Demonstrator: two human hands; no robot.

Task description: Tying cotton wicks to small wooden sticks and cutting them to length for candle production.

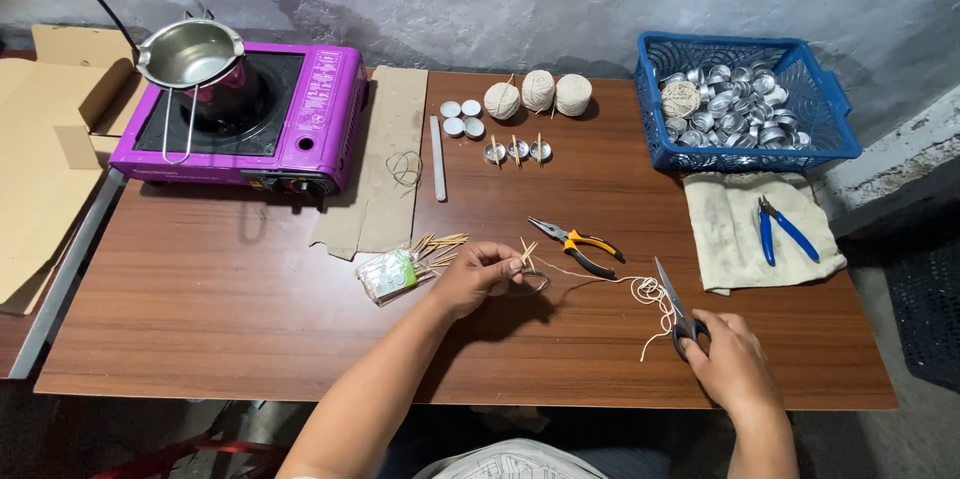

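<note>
Left hand: my left hand (487, 274) is pinched shut over a small metal cup (534, 284) on the table, fingertips gripping short wooden sticks (527, 251) that clamp the string; the cup sits near the table's middle, touching my fingers.
Right hand: my right hand (728, 359) is curled through the handles of the scissors (675, 307), near and right; the blades point far and look almost closed, though I cannot tell exactly how far apart they are.
String: the pale string (612, 282) runs from the sticks rightward to a loose curl just beside the scissor blades, its free tail trailing toward the near edge.
Step in hand: I judge I am setting a wick in the cup, and it is about to be trimmed.
Next move: it calls for holding the pinch steady, bringing the blades across a taut stretch of string, and keeping the cut away from my fingers.
Close neighbours: orange-handled pliers (578, 244) lie just far of the string; a packet with loose sticks (400, 271) lies just left of my left hand.
Open room: bare wood runs left of the packet and along the near side.
Edges: my right hand works close to the near edge; a cloth with blue cutters (785, 229) fills the right side.
Far side: a blue basket of cups (745, 104), string balls (538, 91) and a purple stove (240, 119) stand well apart.
</note>
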